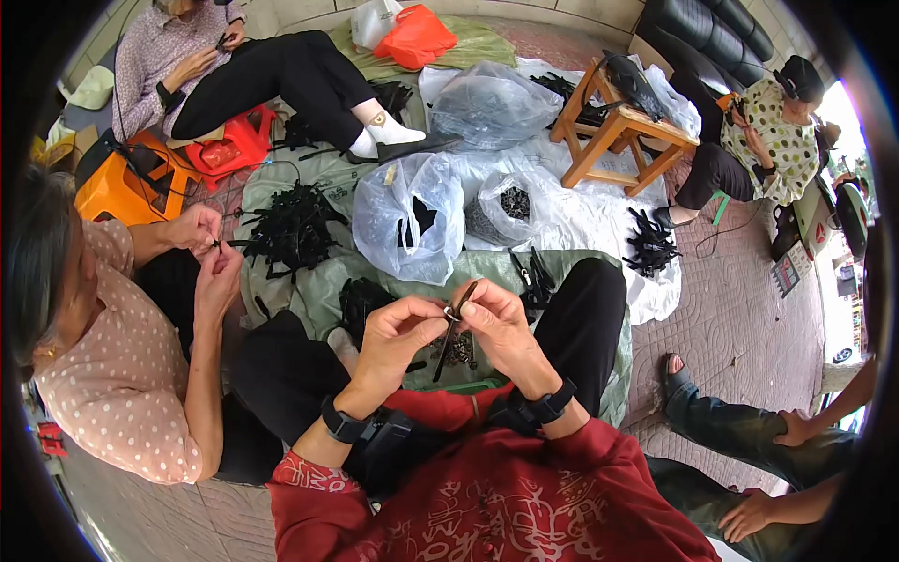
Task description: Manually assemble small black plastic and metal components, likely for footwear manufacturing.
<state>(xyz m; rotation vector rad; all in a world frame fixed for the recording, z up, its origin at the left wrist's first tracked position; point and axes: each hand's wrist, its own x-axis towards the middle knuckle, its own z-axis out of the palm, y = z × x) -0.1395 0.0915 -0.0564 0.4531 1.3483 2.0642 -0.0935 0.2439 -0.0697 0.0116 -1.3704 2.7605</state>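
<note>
Both my hands meet above my lap at a thin black strap [443,359], which hangs down between them. A small metal piece, perhaps a buckle [451,314], sits on the strap at my fingertips. My left hand [401,335] pinches it from the left with thumb and forefinger. On the other side, my right hand [507,330] grips the strap's upper part between thumb and fingers. Behind and below the hands lies a heap of small metal pieces [461,351], partly hidden by them. More black straps [534,281] lie just past my right hand.
Ahead are a clear bag [409,220] with black pieces and a bag of small parts [510,206]. Black straps [295,229] are piled at the left. A wooden stool [613,140] stands at the far right. Several people sit around; one co-worker's hands [213,248] work close on my left.
</note>
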